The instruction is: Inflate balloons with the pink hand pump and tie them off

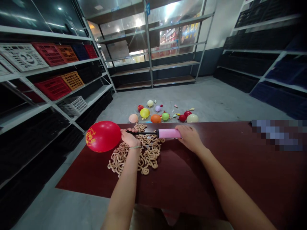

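My left hand (130, 137) is closed at the neck of an inflated red balloon (103, 136) with yellow print, where it meets the black end of a hand balloon pump (169, 133). Its fingers partly hide that joint. The pump lies level above the table, its black rod pulled out of the pink barrel. My right hand (190, 136) wraps round the barrel's far right end. Under the pump and my left forearm spreads a heap of tan, curly, rope-like pieces (150, 156).
The dark red table (182, 182) carries a blurred, pixelated item (278, 134) at its right. Beyond its far edge, several balloons lie on the grey floor, among them a yellow balloon (145, 113) and an orange balloon (155, 118). Shelves with crates (54, 88) stand left.
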